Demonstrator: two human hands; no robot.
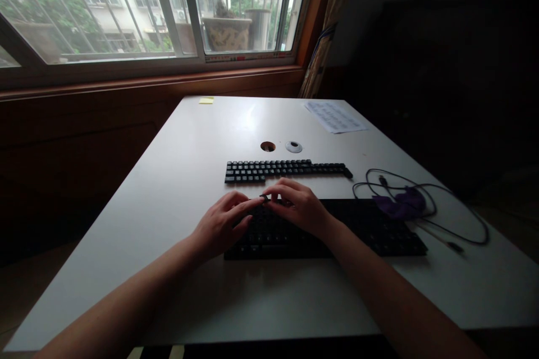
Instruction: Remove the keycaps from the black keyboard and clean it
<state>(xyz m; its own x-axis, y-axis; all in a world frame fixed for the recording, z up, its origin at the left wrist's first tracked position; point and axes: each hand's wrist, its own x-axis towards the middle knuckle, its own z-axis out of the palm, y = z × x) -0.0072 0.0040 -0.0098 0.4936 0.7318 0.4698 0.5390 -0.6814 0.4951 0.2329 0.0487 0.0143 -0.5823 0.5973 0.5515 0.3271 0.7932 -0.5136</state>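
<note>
A black keyboard (pixel 349 224) lies flat near the front of the white table, partly covered by my hands. My right hand (pixel 297 205) is over its back edge, with thumb and fingertips pinched on a small black keycap (pixel 264 197). From the left, my left hand (pixel 223 217) reaches over the keyboard. Its index fingertip meets the keycap, while its thumb stands apart below. Just behind the keyboard, loose black keycaps (pixel 269 169) are laid out in tight rows on the table. The keyboard's surface under my fingers is hidden.
A black cable (pixel 458 228) loops at the right, around and over a purple cloth (pixel 400 203) touching the keyboard's back right. Printed sheets (pixel 336 116) lie at the far right, a yellow sticky note (pixel 206 100) at the far left. A cable hole (pixel 268 146) and round grommet (pixel 293 147) are mid-table.
</note>
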